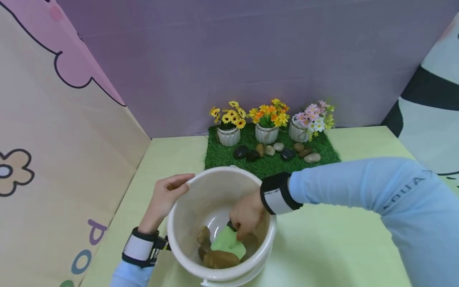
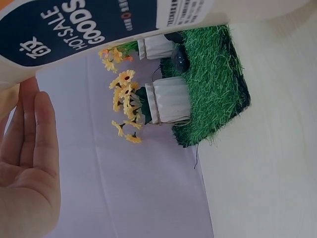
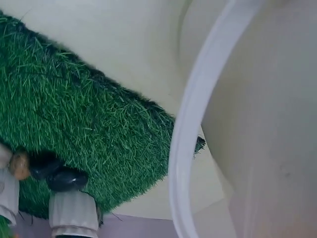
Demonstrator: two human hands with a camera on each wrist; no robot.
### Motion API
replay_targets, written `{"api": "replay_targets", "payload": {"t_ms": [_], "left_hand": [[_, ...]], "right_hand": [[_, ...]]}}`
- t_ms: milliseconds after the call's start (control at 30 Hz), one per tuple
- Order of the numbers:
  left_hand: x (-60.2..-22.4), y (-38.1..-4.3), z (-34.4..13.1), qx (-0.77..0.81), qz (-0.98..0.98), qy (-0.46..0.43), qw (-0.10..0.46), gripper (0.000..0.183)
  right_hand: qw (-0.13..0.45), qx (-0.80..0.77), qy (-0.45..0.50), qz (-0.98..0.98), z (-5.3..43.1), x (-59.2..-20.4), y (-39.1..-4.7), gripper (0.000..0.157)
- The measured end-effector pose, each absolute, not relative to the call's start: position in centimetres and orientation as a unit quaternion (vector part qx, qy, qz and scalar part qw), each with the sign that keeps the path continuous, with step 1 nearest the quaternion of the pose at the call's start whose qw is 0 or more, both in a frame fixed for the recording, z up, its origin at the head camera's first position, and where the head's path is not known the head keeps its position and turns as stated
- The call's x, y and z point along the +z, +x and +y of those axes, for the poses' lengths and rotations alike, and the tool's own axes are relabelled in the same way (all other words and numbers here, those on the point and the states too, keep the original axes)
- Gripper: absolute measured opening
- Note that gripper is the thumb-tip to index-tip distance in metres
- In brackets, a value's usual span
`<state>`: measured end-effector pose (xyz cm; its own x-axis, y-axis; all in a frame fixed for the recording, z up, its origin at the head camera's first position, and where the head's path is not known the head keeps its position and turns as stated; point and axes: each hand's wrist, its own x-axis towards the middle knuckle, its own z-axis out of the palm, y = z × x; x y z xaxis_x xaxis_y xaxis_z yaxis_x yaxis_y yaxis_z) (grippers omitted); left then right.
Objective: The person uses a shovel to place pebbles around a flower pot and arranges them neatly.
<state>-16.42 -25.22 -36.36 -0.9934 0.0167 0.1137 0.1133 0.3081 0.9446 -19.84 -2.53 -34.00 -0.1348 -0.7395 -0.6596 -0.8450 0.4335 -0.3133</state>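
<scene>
A white plastic bucket (image 1: 179,247) stands at the front of the table, with brown stones (image 1: 221,259) on its bottom. Reaching down inside it, my right hand (image 1: 248,215) holds a light green cloth (image 1: 227,241). A dark stone (image 1: 231,226) shows beside its fingers; whether the hand grips that too is unclear. My left hand (image 1: 166,199) rests against the bucket's left rim. In the left wrist view its fingers (image 2: 45,131) look straight, near the bucket's labelled outside. The right hand is hidden in the right wrist view, where the bucket's rim (image 3: 185,148) crosses the picture.
Behind the bucket lies a green artificial grass mat (image 1: 215,157). On it stand white pots with yellow flowers (image 1: 233,116), orange flowers (image 1: 272,113) and pink flowers (image 1: 313,115), with a row of stones (image 1: 288,154) before them. A purple backdrop (image 1: 251,59) closes the rear.
</scene>
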Motion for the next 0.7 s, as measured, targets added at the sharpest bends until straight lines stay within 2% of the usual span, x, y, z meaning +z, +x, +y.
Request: {"api": "replay_targets", "payload": {"t_ms": [433,700], "left_hand": [[-36.4,-16.5,-25.0,-0.591,-0.804,-0.05,0.042,0.029],[-36.4,-16.4,-25.3,-0.592,-0.803,-0.051,0.044,0.029]], "right_hand": [[0.448,-0.037,-0.484,0.751,-1.9,-32.7,-20.0,0.047],[0.46,-0.081,-0.48,0.743,-1.9,-31.7,-20.7,0.046]]}}
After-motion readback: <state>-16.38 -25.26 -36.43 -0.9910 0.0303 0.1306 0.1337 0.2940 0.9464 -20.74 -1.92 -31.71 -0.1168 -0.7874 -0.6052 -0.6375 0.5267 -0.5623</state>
